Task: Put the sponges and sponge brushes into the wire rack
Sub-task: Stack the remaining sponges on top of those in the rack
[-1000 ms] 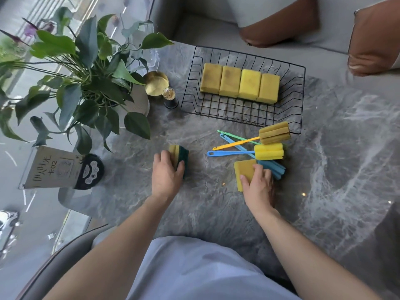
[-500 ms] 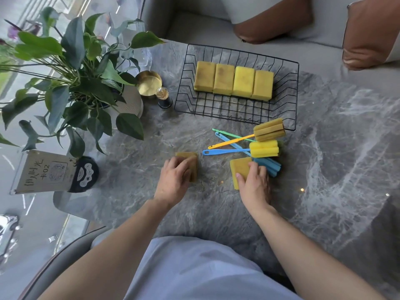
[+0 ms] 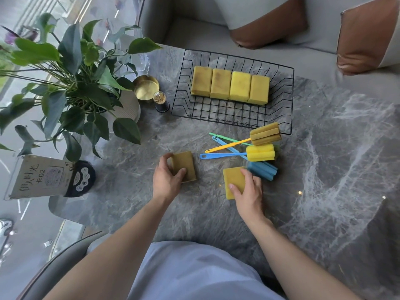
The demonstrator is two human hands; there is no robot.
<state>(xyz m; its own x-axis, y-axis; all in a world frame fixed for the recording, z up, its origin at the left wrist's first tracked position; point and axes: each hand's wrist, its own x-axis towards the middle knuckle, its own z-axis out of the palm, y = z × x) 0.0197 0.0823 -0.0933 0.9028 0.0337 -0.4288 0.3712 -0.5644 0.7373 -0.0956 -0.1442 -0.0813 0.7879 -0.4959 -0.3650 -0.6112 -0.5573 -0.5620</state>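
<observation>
Fingers of my left hand (image 3: 167, 180) curl round a dull olive sponge (image 3: 185, 166), thumb on its far left edge and fingertips on its near edge, the sponge lying flat on the grey marble table (image 3: 324, 169). My right hand (image 3: 246, 191) lies over a brighter yellow sponge (image 3: 232, 179), fingers bent across its near right part; I cannot tell whether they truly grip it or only press on it. Just right of that sponge, touching my fingers, is the blue sponge brush (image 3: 260, 169). Beyond it lie two more sponge brushes with crossed handles, one with a yellow head (image 3: 260, 153) and one with a tan head (image 3: 265, 134), the tan one against the near edge of the wire rack (image 3: 287, 100). Four sponges (image 3: 230, 85) sit side by side along the rack's far part. Left of the rack stand a small brass dish (image 3: 146, 87) and a potted plant (image 3: 75, 83).
</observation>
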